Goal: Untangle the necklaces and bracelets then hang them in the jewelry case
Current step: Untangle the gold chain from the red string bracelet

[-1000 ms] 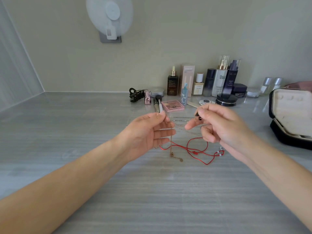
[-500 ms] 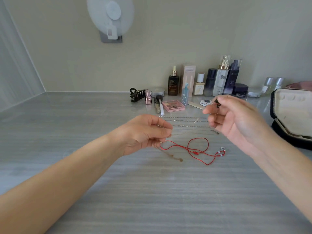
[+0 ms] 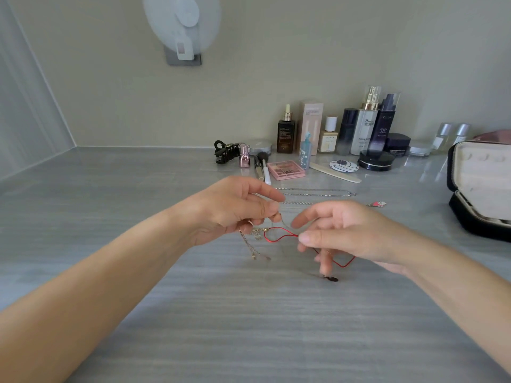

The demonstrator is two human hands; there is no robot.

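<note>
Thin gold metal chain (image 3: 257, 231) glinting below the pinch of the left hand (image 3: 235, 211), matt red cord (image 3: 287, 231) trailing beside it, tabletop (image 3: 249, 327) looking smooth

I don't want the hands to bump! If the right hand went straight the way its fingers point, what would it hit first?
Probably the thin chain that the left hand pinches, then that hand's fingertips. The right hand points left at them, though depth is hard to judge.

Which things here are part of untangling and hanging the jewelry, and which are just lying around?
For the job: gold chain in the left hand, red cord bracelet, silver chains, jewelry case.
Lying about: hair claw, eyeshadow palette, makeup brush, nail file, skincare bottles.
</note>
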